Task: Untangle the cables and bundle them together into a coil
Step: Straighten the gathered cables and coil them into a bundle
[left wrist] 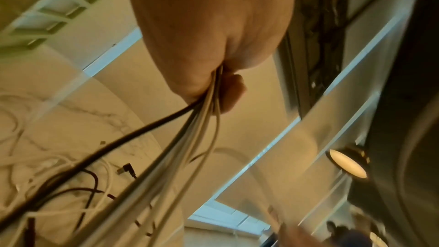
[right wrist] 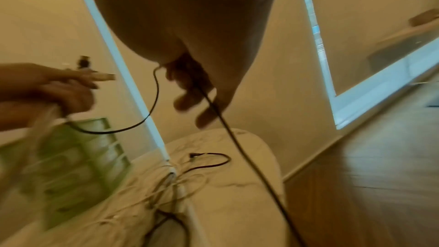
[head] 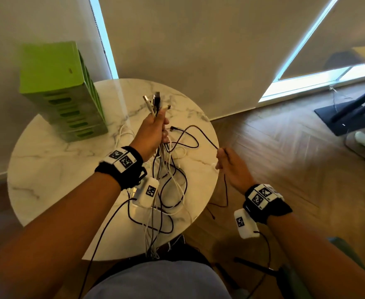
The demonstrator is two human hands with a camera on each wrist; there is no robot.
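Left hand (head: 153, 130) fists cable bundle (head: 162, 167), plug ends up — keeps ends aligned. Right hand (head: 231, 167) pinches one dark cable (head: 201, 131) aside, likely freeing it.

Green organizer (right wrist: 71, 166) smeared by motion blur in right wrist view. Cable bundle (left wrist: 180, 147) blurs and runs off the left wrist frame's bottom edge. Left hand (head: 151, 134) hides where the cables cross inside its grip.
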